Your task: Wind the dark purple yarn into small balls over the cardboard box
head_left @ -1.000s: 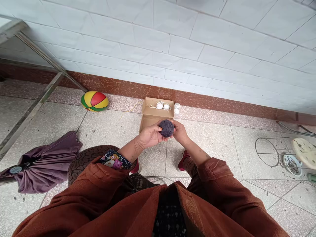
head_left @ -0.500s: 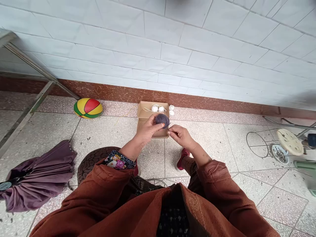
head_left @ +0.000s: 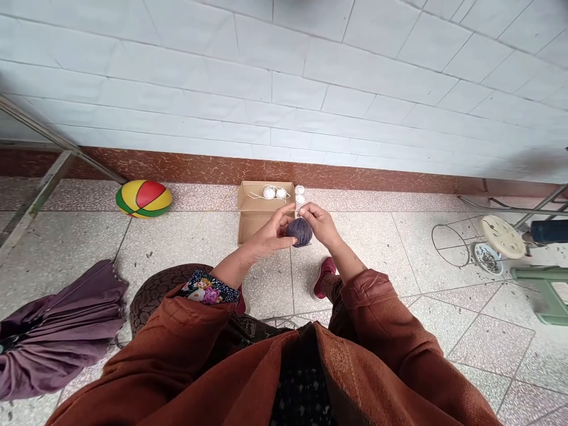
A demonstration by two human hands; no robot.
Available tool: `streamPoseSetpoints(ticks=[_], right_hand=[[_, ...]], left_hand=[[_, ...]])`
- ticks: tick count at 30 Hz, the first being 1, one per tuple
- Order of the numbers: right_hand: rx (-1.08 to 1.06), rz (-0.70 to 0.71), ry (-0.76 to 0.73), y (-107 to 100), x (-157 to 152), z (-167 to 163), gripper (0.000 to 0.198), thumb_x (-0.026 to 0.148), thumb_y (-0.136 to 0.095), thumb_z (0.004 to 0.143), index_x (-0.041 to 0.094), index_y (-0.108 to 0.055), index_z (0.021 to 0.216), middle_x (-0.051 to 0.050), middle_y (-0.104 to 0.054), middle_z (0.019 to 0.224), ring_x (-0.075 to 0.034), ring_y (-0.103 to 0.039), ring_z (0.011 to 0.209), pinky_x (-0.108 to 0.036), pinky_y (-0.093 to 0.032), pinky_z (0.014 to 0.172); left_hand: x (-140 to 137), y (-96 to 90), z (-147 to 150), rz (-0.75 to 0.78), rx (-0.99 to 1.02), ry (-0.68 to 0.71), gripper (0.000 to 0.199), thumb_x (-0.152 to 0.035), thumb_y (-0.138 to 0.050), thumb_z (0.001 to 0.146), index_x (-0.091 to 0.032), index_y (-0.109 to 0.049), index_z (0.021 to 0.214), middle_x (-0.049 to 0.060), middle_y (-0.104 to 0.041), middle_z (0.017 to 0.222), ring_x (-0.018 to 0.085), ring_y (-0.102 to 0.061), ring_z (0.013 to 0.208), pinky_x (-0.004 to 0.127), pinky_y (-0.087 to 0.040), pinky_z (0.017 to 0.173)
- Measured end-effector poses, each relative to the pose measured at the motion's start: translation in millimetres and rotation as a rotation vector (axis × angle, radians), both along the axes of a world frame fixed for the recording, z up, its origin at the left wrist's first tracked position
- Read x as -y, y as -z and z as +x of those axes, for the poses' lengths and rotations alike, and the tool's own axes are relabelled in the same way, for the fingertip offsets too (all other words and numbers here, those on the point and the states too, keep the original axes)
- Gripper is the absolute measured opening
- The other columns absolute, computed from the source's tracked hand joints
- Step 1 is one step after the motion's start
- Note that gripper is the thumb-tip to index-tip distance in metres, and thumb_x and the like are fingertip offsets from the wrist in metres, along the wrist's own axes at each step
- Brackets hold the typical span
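Observation:
A dark purple-grey ball of yarn [head_left: 299,232] rests in my left hand [head_left: 265,236], the thumb along its near side and the fingers curved at its far left. Just above the ball, my right hand [head_left: 320,223] pinches thumb and forefinger together on what looks like its yarn strand, too thin to see clearly. Beyond my hands an open cardboard box [head_left: 247,222] sits on the floor. Two white yarn balls [head_left: 274,193] with loose ends lie on its far part, and more white balls [head_left: 299,194] stand just right of it.
A tiled wall [head_left: 248,112] rises behind the box. To the left are a colourful ball [head_left: 144,199], a metal frame [head_left: 51,174] and a folded purple umbrella [head_left: 75,331]. At right stand a round cream stool top [head_left: 503,236], a bowl of seed shells [head_left: 488,259] and a green stool [head_left: 541,290].
The yarn ball has shifted slightly right and nearer to me. My right hand has gone from the ball's lower right to above it. The view has swung a little right.

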State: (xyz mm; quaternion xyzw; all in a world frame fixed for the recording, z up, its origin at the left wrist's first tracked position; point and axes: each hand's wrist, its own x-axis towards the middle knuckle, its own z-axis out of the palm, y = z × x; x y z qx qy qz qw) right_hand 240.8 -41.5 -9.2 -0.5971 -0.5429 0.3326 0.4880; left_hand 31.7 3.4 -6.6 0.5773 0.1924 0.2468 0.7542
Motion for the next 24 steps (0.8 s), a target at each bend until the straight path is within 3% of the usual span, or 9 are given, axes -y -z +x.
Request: streamPoseSetpoints(ticks=[6, 11, 15, 18, 21, 24], right_hand=[[0.197, -0.098, -0.101, 19, 18, -16, 0.02, 0.035, -0.065, 0.104, 0.023, -0.072, 0.09, -0.002, -0.075, 0.087, -0.021, -0.068, 0.086, -0.032, -0.055, 0.083], [0.326, 0.06, -0.306, 1, 42, -27, 0.032, 0.045, -0.059, 0.11, 0.023, -0.07, 0.088, -0.004, -0.072, 0.087, -0.019, -0.066, 0.082, -0.032, -0.055, 0.083], [0.279, 0.199, -0.215, -34, 36, -28, 0.038, 0.056, -0.056, 0.112, 0.025, -0.074, 0.098, -0.005, -0.073, 0.091, -0.02, -0.066, 0.084, -0.034, -0.055, 0.084], [0.301, 0.243, -0.14, -49, 13, -22, 0.038, 0.059, -0.061, 0.109, 0.027, -0.074, 0.093, -0.005, -0.072, 0.091, -0.022, -0.065, 0.087, -0.037, -0.054, 0.086], [0.263, 0.223, -0.052, -40, -10, -19, 0.034, 0.054, -0.066, 0.106, 0.026, -0.072, 0.087, -0.005, -0.071, 0.088, -0.023, -0.063, 0.087, -0.036, -0.053, 0.087], [0.203, 0.086, 0.011, -14, -16, -26, 0.032, 0.045, -0.065, 0.105, 0.024, -0.067, 0.08, -0.002, -0.067, 0.081, -0.02, -0.06, 0.08, -0.033, -0.051, 0.08]], left_hand=[[-4, -9.4, 2, -0.13, 0.01, -0.229, 0.06, -0.035, -0.092, 0.074, -0.02, -0.071, 0.128, 0.011, -0.074, 0.125, 0.027, -0.069, 0.114, 0.038, -0.056, 0.095], [-11, -9.0, 1, -0.032, -0.107, -0.424, 0.056, -0.034, -0.087, 0.072, -0.02, -0.069, 0.124, 0.007, -0.073, 0.116, 0.023, -0.068, 0.105, 0.039, -0.054, 0.098], [-12, -8.9, -3, 0.146, -0.213, -0.388, 0.06, -0.032, -0.09, 0.067, -0.023, -0.07, 0.123, 0.008, -0.069, 0.122, 0.025, -0.067, 0.11, 0.042, -0.053, 0.102], [-9, -11.8, -9, 0.14, -0.135, -0.254, 0.072, -0.032, -0.09, 0.068, -0.025, -0.067, 0.136, 0.009, -0.067, 0.131, 0.027, -0.066, 0.116, 0.043, -0.054, 0.102], [-6, -16.9, -15, 0.025, 0.022, -0.126, 0.084, -0.035, -0.091, 0.071, -0.029, -0.062, 0.15, 0.01, -0.068, 0.137, 0.03, -0.066, 0.124, 0.043, -0.054, 0.104], [-6, -18.8, -17, -0.086, 0.105, -0.15, 0.078, -0.036, -0.093, 0.07, -0.027, -0.068, 0.143, 0.01, -0.07, 0.137, 0.03, -0.065, 0.128, 0.042, -0.054, 0.106]])
